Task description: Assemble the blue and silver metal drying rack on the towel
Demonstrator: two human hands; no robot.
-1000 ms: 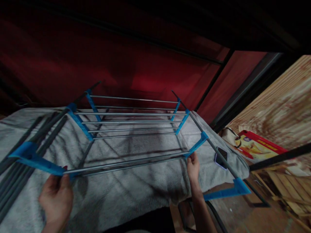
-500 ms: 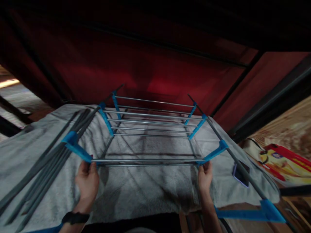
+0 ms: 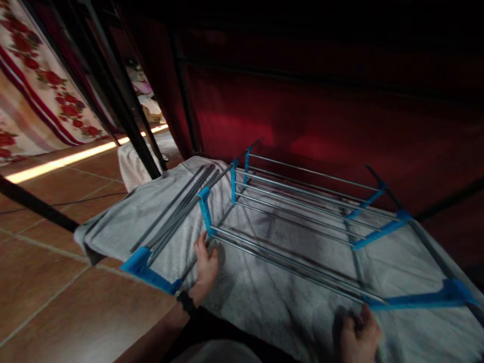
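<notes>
A rack of thin metal rods (image 3: pixel 298 204) with blue plastic shelf brackets lies on a grey blanket. My left hand (image 3: pixel 206 264), with a dark band at the wrist, is just below a blue bracket (image 3: pixel 205 214) on the left side; its thumb and fingers are apart. My right hand (image 3: pixel 359 335) is beneath the right blue bracket (image 3: pixel 419 301), fingers half curled with a gap between them, the index fingertip close to the rod ends. Another blue bracket (image 3: pixel 151 275) joins the grey side tubes near my left forearm.
Several loose grey tubes (image 3: pixel 177 206) lie left of the rack on the blanket (image 3: pixel 109 227). Dark metal posts (image 3: pixel 132 101) and a red cloth wall (image 3: pixel 321 121) stand around. Tiled floor (image 3: pixel 41 287) and a flowered curtain (image 3: pixel 56 91) are at the left.
The view has swung left, bringing the floor and curtain in and taking the phone and red box out. Both hands have eased off the bracket ends, their fingers parting.
</notes>
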